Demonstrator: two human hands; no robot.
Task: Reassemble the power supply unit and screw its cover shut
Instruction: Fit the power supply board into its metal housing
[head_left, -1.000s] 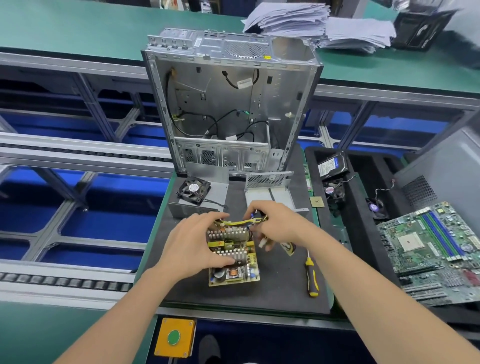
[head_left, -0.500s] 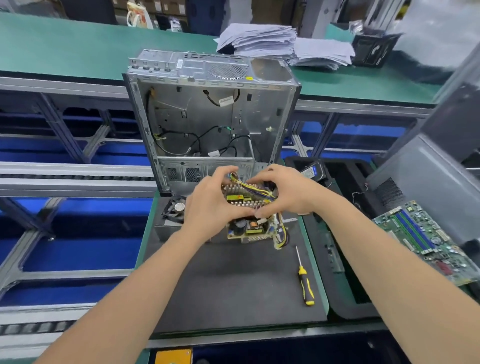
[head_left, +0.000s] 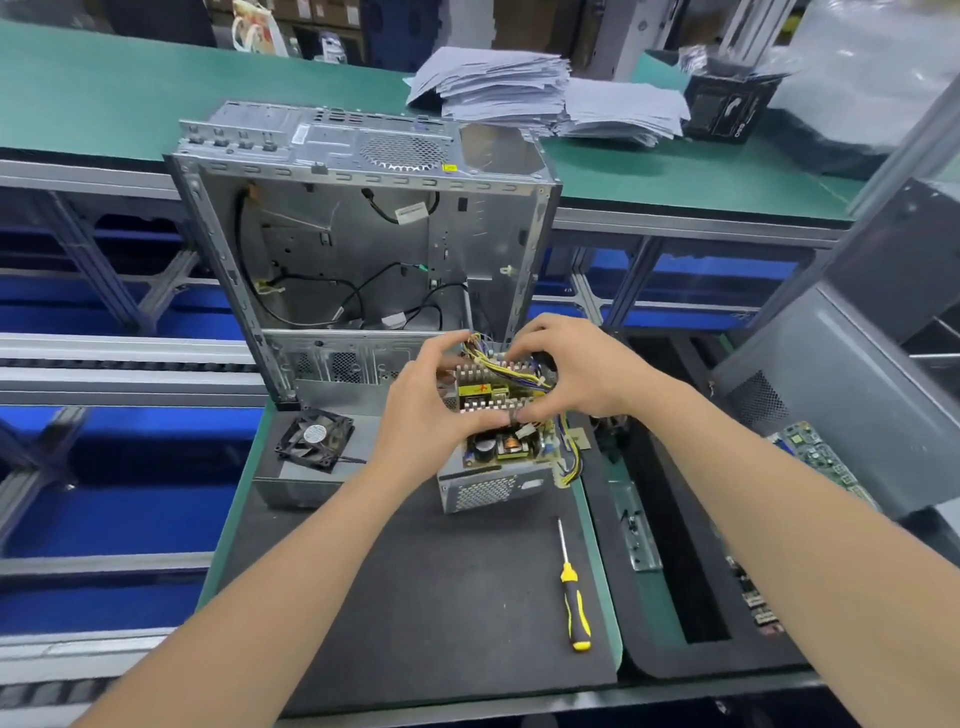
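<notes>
The power supply circuit board (head_left: 501, 415), yellow with finned heatsinks and a bundle of yellow wires, sits in the open metal power supply housing (head_left: 488, 488) on the black mat. My left hand (head_left: 421, 415) grips the board's left side. My right hand (head_left: 576, 369) holds its far right side, fingers over the heatsinks and wires. The grey power supply cover (head_left: 306, 480) lies to the left with a black fan (head_left: 314, 439) resting on it. A yellow-and-black screwdriver (head_left: 574, 597) lies on the mat at the right.
An open, empty computer case (head_left: 358, 249) stands upright just behind the work. A black foam tray (head_left: 670, 519) to the right holds parts; a motherboard (head_left: 815, 457) and a grey side panel (head_left: 831, 395) lie beyond. Paper stacks (head_left: 540, 93) sit on the far green bench.
Both hands lifted the circuit board off the mat, carried it away from me and set it down into the metal housing. The view has shifted with my head.
</notes>
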